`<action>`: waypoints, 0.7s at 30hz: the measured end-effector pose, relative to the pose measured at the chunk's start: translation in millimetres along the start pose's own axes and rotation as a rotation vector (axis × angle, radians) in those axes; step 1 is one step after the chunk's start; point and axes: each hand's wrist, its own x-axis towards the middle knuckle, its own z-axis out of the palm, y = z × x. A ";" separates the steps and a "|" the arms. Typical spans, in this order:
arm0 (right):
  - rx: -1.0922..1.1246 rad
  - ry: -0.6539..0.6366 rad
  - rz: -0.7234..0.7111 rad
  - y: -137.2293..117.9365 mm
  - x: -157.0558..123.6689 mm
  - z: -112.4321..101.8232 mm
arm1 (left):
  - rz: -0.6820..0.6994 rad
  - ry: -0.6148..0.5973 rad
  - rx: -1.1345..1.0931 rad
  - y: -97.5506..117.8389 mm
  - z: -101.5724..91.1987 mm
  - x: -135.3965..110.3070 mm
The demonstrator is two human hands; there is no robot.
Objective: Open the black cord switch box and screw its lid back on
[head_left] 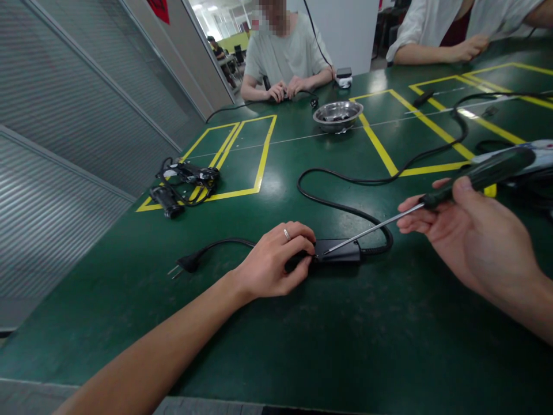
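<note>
A black rectangular box (343, 252), like a power adapter with a cord at each end, lies on the green table. My left hand (276, 259), with a ring on one finger, is closed round the box's left end and covers that part. In my right hand (479, 242) is a screwdriver (479, 176) with a dark green handle. Its long metal shaft slants down to the left, and the tip appears at the top face of the box near my left fingers. Whether the tip touches a screw I cannot tell. A two-pin plug (189, 263) lies left of my hand.
A black cord (328, 202) loops from the box toward the right. A steel bowl (337, 117) stands farther back. Bundled cables (185, 181) lie at left on yellow tape outlines. Two people (287, 52) sit across the table; a screwdriver (424, 98) lies at back right.
</note>
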 end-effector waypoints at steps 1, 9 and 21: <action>0.000 0.003 -0.001 -0.4 -0.1 -0.3 | 0.004 0.002 0.001 -0.4 0.1 -0.4; 0.002 0.020 0.003 -1.1 0.6 -1.6 | 0.051 0.043 0.047 -1.4 4.5 -0.3; 0.024 -0.029 -0.041 0.5 1.9 -5.6 | 0.234 0.067 0.261 -10.1 -4.7 -4.3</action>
